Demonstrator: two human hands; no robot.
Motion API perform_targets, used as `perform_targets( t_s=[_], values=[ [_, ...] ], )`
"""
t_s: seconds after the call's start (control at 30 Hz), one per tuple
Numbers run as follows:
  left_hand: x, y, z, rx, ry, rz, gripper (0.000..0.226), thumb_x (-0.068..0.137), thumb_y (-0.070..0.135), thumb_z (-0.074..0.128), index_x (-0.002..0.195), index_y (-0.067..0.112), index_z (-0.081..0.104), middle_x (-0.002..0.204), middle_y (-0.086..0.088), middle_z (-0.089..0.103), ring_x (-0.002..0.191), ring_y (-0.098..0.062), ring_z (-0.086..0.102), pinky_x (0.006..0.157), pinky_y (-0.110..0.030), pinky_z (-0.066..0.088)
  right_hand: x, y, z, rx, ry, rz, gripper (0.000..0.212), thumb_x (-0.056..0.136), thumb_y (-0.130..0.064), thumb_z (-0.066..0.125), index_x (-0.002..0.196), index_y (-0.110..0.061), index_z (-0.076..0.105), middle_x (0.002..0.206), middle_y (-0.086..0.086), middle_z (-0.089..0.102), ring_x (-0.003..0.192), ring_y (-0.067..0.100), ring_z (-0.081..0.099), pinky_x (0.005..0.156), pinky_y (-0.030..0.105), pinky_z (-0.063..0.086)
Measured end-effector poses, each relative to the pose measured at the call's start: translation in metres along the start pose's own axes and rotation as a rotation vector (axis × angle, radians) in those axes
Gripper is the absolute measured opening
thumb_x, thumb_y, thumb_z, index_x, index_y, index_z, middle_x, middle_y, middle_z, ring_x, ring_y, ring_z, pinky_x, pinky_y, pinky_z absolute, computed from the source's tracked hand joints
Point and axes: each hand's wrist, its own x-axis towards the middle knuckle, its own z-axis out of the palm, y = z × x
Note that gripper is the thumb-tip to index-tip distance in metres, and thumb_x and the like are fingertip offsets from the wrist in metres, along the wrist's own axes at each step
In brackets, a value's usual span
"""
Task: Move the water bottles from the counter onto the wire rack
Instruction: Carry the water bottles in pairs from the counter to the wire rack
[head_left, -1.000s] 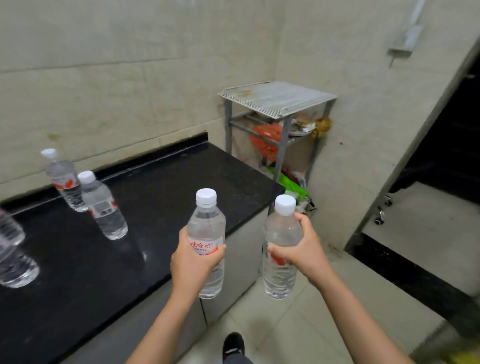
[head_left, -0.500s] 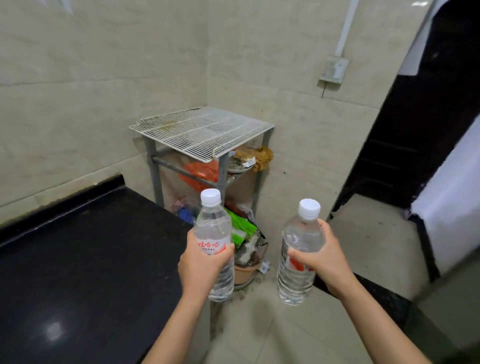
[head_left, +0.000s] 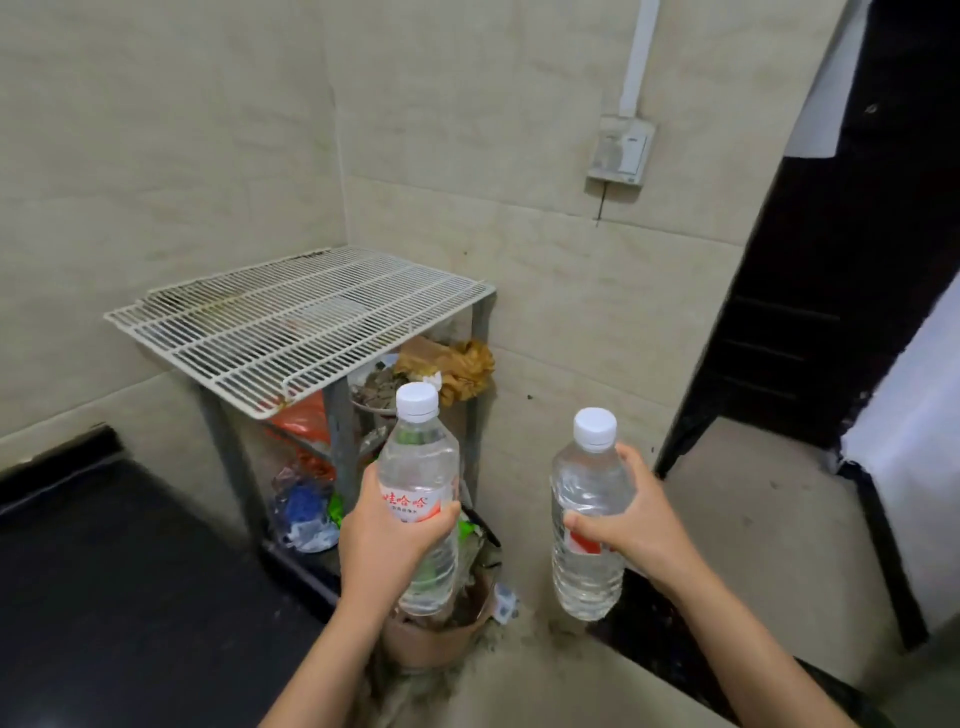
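Observation:
My left hand (head_left: 387, 545) grips a clear water bottle (head_left: 420, 467) with a white cap and a red-and-white label, held upright. My right hand (head_left: 631, 525) grips a second clear water bottle (head_left: 587, 499) with a white cap, also upright. Both bottles hang in the air in front of and below the white wire rack (head_left: 291, 317), whose bare top shelf stands in the corner on grey metal legs. The black counter (head_left: 130, 597) shows at the lower left; no other bottles are in view.
Under the rack's top shelf lie an orange bag (head_left: 301, 421), a brown cloth (head_left: 457, 364), blue and green wrappers and a brown pot (head_left: 436, 639) on the floor. A wall switch box (head_left: 621, 150) is above. A dark doorway (head_left: 810, 260) opens at the right.
The view has swung right and closer to the rack; the counter's other bottles have left the frame. Both hands still hold their bottles upright, now nearer the rack.

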Motion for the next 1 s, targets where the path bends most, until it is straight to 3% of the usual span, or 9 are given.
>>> perform_targets(
  t_s=[0.1, 0.27, 0.37, 0.43, 0.6, 0.7, 0.87, 1.0],
  values=[
    [0.029, 0.017, 0.031, -0.010, 0.081, 0.027, 0.065, 0.051, 0.037, 0.077, 0.108, 0.037, 0.045, 0.096, 0.011, 0.059, 0.093, -0.016, 0.058, 0.085, -0.032, 0.046, 0.054, -0.004, -0.021, 0.010, -0.062, -0.083, 0.069, 0.065, -0.001, 0.078, 0.115, -0.029, 0.039, 0.101, -0.017, 0.053, 0.088, -0.004, 0.054, 0.067, 0.003, 0.044],
    [0.065, 0.055, 0.055, -0.040, 0.231, 0.073, 0.068, 0.058, 0.019, 0.084, 0.112, 0.033, 0.045, 0.093, 0.019, 0.058, 0.091, -0.011, 0.057, 0.084, -0.027, 0.043, 0.129, -0.018, -0.045, 0.088, -0.155, -0.172, 0.072, 0.061, -0.001, 0.081, 0.112, -0.032, 0.041, 0.110, -0.008, 0.056, 0.099, 0.010, 0.058, 0.090, 0.027, 0.046],
    [0.090, 0.075, 0.058, -0.004, 0.260, 0.118, 0.072, 0.050, 0.037, 0.080, 0.115, 0.031, 0.049, 0.101, 0.012, 0.064, 0.093, -0.009, 0.061, 0.084, -0.029, 0.048, 0.167, -0.032, -0.047, 0.146, -0.226, -0.232, 0.065, 0.062, 0.010, 0.077, 0.099, -0.033, 0.045, 0.101, -0.011, 0.058, 0.089, 0.002, 0.058, 0.082, 0.021, 0.049],
    [0.109, 0.087, 0.057, -0.013, 0.276, 0.143, 0.070, 0.051, 0.036, 0.081, 0.114, 0.030, 0.051, 0.103, 0.011, 0.065, 0.095, -0.008, 0.062, 0.084, -0.031, 0.050, 0.193, -0.042, -0.044, 0.174, -0.271, -0.259, 0.063, 0.061, 0.011, 0.077, 0.096, -0.031, 0.046, 0.099, -0.009, 0.059, 0.087, 0.003, 0.059, 0.079, 0.020, 0.049],
    [0.158, 0.106, 0.045, -0.070, 0.318, 0.206, 0.057, 0.063, 0.016, 0.082, 0.113, 0.021, 0.054, 0.103, 0.004, 0.068, 0.093, -0.011, 0.065, 0.079, -0.029, 0.053, 0.244, -0.066, -0.025, 0.262, -0.324, -0.291, 0.068, 0.047, -0.008, 0.077, 0.105, -0.027, 0.047, 0.101, -0.005, 0.063, 0.092, 0.010, 0.063, 0.081, 0.026, 0.052],
    [0.202, 0.111, 0.038, -0.072, 0.335, 0.227, 0.059, 0.063, 0.020, 0.081, 0.115, 0.021, 0.052, 0.105, 0.002, 0.066, 0.095, -0.013, 0.064, 0.081, -0.032, 0.053, 0.280, -0.089, -0.007, 0.295, -0.356, -0.305, 0.066, 0.051, -0.004, 0.079, 0.103, -0.027, 0.047, 0.098, -0.004, 0.063, 0.087, 0.010, 0.064, 0.077, 0.026, 0.052],
    [0.291, 0.108, 0.018, -0.036, 0.371, 0.223, 0.062, 0.060, 0.032, 0.080, 0.114, 0.023, 0.053, 0.101, 0.004, 0.066, 0.091, -0.013, 0.064, 0.082, -0.039, 0.054, 0.350, -0.132, 0.036, 0.301, -0.335, -0.357, 0.068, 0.048, -0.015, 0.074, 0.109, -0.019, 0.045, 0.099, 0.000, 0.062, 0.089, 0.016, 0.063, 0.082, 0.032, 0.052],
    [0.358, 0.095, -0.004, -0.001, 0.387, 0.200, 0.064, 0.060, 0.037, 0.079, 0.116, 0.025, 0.050, 0.102, 0.003, 0.065, 0.091, -0.016, 0.063, 0.076, -0.035, 0.053, 0.409, -0.152, 0.080, 0.336, -0.314, -0.313, 0.048, 0.065, 0.003, 0.074, 0.096, -0.021, 0.047, 0.091, 0.003, 0.060, 0.080, 0.016, 0.062, 0.072, 0.030, 0.052]
  ],
)
